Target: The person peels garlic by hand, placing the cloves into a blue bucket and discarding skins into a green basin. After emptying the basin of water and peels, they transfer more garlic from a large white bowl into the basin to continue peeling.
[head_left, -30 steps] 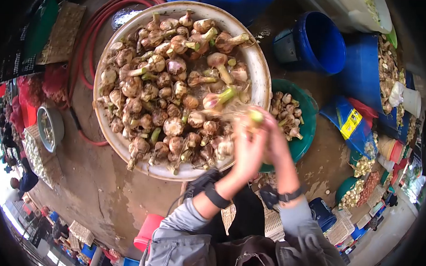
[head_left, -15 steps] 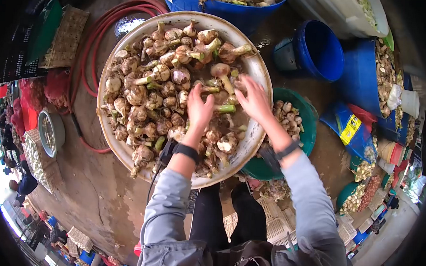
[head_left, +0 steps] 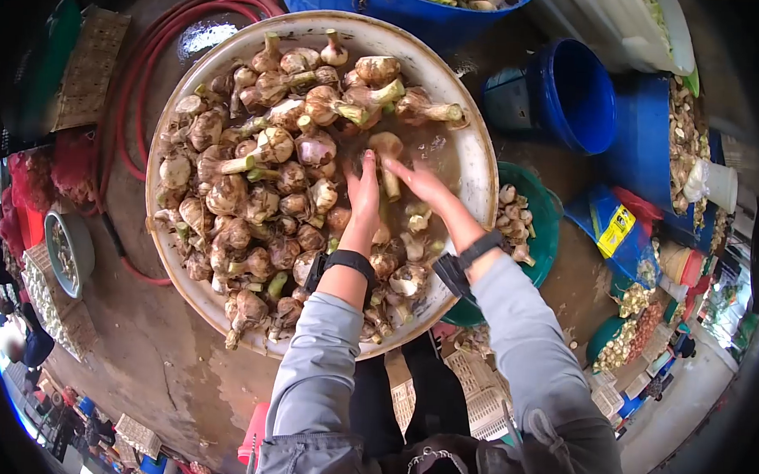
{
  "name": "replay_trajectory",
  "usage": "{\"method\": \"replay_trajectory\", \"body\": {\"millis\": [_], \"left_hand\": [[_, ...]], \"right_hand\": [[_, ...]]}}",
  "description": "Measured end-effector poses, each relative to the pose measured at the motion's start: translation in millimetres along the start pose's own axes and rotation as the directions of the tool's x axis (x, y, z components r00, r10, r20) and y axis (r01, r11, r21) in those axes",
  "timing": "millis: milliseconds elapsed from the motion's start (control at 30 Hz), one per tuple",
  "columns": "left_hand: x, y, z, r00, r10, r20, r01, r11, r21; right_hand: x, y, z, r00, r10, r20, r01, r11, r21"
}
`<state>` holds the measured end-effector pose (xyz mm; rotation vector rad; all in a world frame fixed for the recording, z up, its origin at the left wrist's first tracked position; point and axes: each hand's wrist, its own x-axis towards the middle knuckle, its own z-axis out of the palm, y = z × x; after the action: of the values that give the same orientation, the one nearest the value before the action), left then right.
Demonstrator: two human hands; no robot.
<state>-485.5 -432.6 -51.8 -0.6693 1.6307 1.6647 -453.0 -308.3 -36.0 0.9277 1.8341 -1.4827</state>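
A wide white basin [head_left: 476, 169] with a worn brown rim holds a heap of muddy garlic bulbs [head_left: 225, 195] and brown water [head_left: 438, 155]. Both hands reach into the wet right half, palms turned toward each other. My left hand [head_left: 363, 194] is edge-on, its fingers stretched out along the heap's side. Opposite it, my right hand [head_left: 420, 185] has its fingers extended and slightly blurred, the tips overlapping the stem of a garlic bulb [head_left: 386, 144] between the hands. Cut green-white stems stick out of many bulbs. Dark bands circle both wrists.
A green tub [head_left: 543, 223] of garlic stands right of the basin, partly under its rim. Behind are a blue tub [head_left: 457, 18] of bulbs and a blue bucket [head_left: 582, 98]. A red hose [head_left: 136, 99] coils at left. Woven crates [head_left: 474, 394] lie by my legs.
My hands have come closer together around the stemmed bulb, the right one moving left. The view has shifted, so the basin appears larger and slightly lower.
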Motion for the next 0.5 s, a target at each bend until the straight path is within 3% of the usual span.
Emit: {"method": "replay_trajectory", "body": {"millis": [67,100,133,167,200,267,333,400,467,500], "left_hand": [[9,-5,1,0.998,0.058,-0.009,-0.058,0.998,0.018],[17,-16,-3,0.998,0.057,-0.013,-0.056,0.997,0.051],[19,-21,-3,0.998,0.054,-0.018,-0.052,0.995,0.082],[14,-32,-2,0.980,0.162,-0.112,-0.158,0.987,0.043],[-32,4,2,0.991,0.097,-0.094,-0.100,0.995,-0.025],[-60,8,-5,0.983,0.165,-0.077,-0.160,0.985,0.070],[-80,-4,-13,0.980,0.197,-0.036,-0.198,0.980,-0.012],[-141,19,-1,0.923,0.383,0.029,-0.377,0.890,0.256],[-185,10,5,0.825,0.533,0.187,-0.565,0.773,0.287],[-212,10,16,0.836,0.503,0.217,-0.546,0.796,0.261]], "right_hand": [[20,10,5,0.994,0.000,0.113,-0.030,0.963,0.266],[26,21,10,0.994,-0.007,0.111,-0.023,0.963,0.270],[27,29,15,0.996,-0.084,0.002,0.082,0.967,0.242],[27,39,18,0.981,-0.163,-0.106,0.182,0.962,0.202],[-17,7,11,0.944,-0.322,-0.070,0.327,0.892,0.314],[-48,12,7,0.965,-0.259,-0.039,0.261,0.932,0.250],[-99,0,0,0.963,-0.256,-0.087,0.261,0.963,0.060],[-152,-3,-11,0.923,-0.370,-0.108,0.385,0.867,0.317],[-208,10,-25,0.910,-0.385,-0.153,0.413,0.820,0.396],[-234,22,-36,0.903,-0.396,-0.169,0.430,0.812,0.395]]}}
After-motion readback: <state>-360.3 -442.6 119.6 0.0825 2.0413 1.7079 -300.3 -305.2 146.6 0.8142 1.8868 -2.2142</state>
